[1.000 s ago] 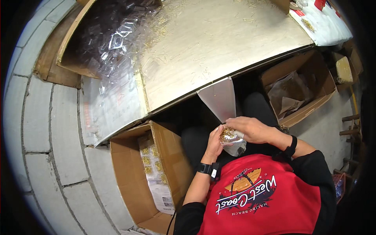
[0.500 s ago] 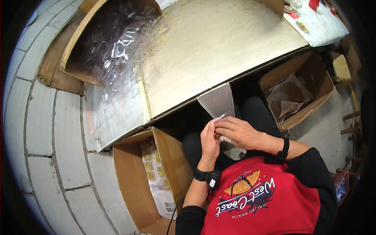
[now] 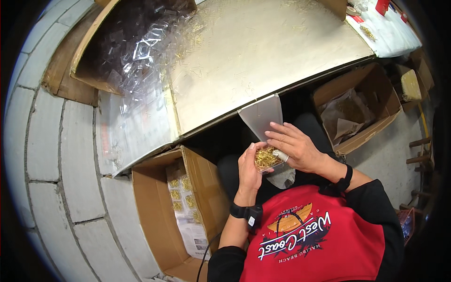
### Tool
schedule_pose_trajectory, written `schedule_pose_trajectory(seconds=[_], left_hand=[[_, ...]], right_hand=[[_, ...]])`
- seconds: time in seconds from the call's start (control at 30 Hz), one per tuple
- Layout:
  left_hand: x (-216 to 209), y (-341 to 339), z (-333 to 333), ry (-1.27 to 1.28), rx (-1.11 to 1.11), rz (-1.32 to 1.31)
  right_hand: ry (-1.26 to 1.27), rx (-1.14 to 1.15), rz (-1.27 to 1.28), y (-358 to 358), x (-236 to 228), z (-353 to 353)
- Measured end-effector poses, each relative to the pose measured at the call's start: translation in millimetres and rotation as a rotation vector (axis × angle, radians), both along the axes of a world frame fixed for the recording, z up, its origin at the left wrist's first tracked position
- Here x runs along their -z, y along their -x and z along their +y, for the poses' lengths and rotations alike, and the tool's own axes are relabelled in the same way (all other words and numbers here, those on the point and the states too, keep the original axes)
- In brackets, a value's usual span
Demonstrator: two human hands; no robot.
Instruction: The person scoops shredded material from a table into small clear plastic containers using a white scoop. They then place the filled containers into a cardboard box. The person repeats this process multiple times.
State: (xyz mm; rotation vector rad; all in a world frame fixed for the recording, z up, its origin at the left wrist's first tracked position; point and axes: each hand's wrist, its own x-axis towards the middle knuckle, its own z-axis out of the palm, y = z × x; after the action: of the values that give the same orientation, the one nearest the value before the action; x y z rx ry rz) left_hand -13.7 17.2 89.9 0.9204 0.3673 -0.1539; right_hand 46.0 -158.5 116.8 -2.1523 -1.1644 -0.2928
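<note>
Over my lap, my left hand (image 3: 250, 165) is closed round the side of a small clear plastic box (image 3: 271, 169). Thin gold-coloured wire pieces (image 3: 266, 158) fill the box; their exact kind is too small to tell. My right hand (image 3: 300, 149) lies at the box's right side, its fingers stretched out and apart. A white wrapping (image 3: 281, 155) covers one of its digits, which rests at the box's edge. Just beyond the hands, a translucent grey sheet (image 3: 261, 115) slopes down from the table edge.
A pale worktable (image 3: 263, 51) with scattered gold wire pieces spans ahead. Clear plastic boxes (image 3: 141, 58) spill from a carton at its left. A cardboard box (image 3: 206, 188) holding filled packs stands left of my legs; another open carton (image 3: 390, 113) stands at the right.
My right hand has lifted from the box and spread its fingers, uncovering the gold wire pieces. The box in my left hand now faces upward. The view has shifted slightly.
</note>
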Motion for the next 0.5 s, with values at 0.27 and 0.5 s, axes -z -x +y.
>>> schedule_pose_trajectory(seconds=[0.27,0.5], left_hand=[[2.4,4.5,-4.8,-0.010,0.018,-0.007],[5.4,9.6,-9.1,-0.060,0.184,0.013]], right_hand=[[-0.216,-0.055,0.289,3.3,12.0,-1.4],[-0.160,-0.061,0.590,-9.3,9.5,6.3]])
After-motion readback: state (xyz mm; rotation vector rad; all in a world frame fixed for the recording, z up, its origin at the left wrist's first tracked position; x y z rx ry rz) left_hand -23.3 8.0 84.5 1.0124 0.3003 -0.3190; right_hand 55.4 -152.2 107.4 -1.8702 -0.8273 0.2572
